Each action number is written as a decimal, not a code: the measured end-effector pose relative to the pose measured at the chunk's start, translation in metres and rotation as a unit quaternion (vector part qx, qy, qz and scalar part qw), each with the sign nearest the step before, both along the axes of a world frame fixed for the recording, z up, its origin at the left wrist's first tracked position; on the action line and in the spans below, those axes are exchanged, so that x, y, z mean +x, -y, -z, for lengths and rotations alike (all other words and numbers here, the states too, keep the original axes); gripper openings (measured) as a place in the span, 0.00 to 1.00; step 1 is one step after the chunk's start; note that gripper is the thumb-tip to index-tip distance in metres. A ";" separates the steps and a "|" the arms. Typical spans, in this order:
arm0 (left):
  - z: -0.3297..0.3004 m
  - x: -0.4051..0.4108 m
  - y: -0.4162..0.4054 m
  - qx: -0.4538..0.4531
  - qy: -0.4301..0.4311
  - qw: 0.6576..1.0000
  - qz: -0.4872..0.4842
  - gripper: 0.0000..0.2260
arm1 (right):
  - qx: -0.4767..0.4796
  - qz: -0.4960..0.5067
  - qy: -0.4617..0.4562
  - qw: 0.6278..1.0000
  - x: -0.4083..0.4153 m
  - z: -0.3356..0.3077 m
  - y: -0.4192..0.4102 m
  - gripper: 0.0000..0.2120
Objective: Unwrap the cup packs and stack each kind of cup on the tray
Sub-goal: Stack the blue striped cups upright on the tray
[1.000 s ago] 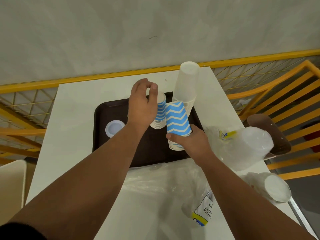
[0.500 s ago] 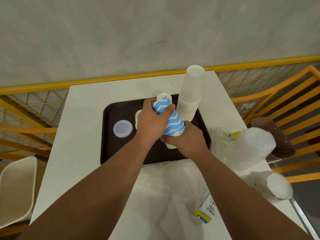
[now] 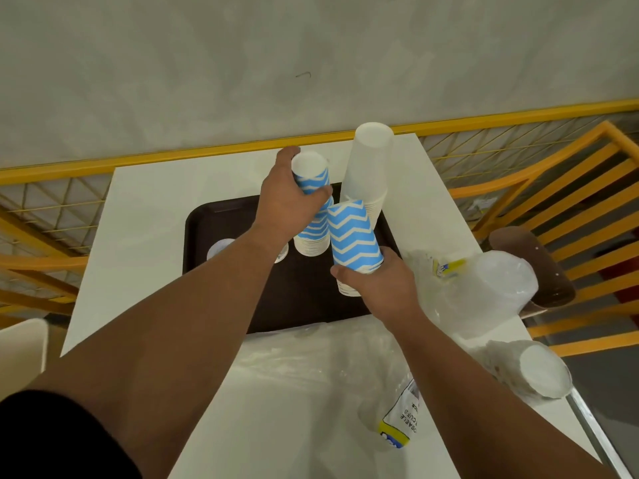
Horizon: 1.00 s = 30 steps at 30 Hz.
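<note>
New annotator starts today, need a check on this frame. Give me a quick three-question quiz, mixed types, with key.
1. True or false: the tall white cup stack stands on the dark tray.
2. Which hand grips the nearer chevron cup stack? A) left B) right C) neither
3. Fill in: the left hand holds blue chevron cups over a second stack standing ____ the tray.

Key: 1 true; 2 B, the right hand grips it near its base; 3 on.
</note>
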<state>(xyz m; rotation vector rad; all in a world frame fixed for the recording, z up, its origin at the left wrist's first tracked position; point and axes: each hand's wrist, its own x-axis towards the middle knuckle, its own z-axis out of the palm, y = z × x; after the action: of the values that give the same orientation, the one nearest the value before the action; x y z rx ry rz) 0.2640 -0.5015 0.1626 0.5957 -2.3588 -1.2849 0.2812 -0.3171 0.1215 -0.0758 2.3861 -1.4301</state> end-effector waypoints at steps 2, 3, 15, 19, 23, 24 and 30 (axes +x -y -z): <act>0.010 -0.001 0.001 0.003 0.049 0.999 0.008 0.34 | 0.000 0.001 0.000 1.000 -0.001 0.002 -0.001 0.25; 0.013 0.000 0.002 0.003 0.068 0.998 0.012 0.36 | -0.002 0.002 0.002 1.000 -0.001 0.003 -0.001 0.26; -0.009 0.048 -0.021 0.187 0.050 0.980 0.053 0.18 | -0.093 -0.127 0.041 0.987 0.000 -0.011 0.017 0.24; -0.011 0.053 -0.025 0.168 0.045 0.985 0.004 0.15 | -0.056 -0.137 0.002 0.989 0.006 -0.014 0.022 0.18; -0.011 0.056 -0.034 0.141 0.037 0.988 -0.057 0.18 | 0.031 -0.121 -0.077 0.989 0.010 -0.015 0.027 0.25; -0.010 0.055 -0.036 0.128 0.036 0.989 -0.068 0.19 | 0.042 -0.114 -0.093 0.988 0.011 -0.015 0.027 0.26; -0.033 0.032 -0.010 0.089 -0.130 0.979 -0.129 0.16 | 0.069 -0.055 -0.066 0.994 0.004 -0.005 0.010 0.25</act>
<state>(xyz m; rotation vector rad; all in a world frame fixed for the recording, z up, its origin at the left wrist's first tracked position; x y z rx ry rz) 0.2956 -0.4918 0.1958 0.7137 -1.9009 -1.3689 0.2856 -0.3269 0.1267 -0.2694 2.5364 -1.2432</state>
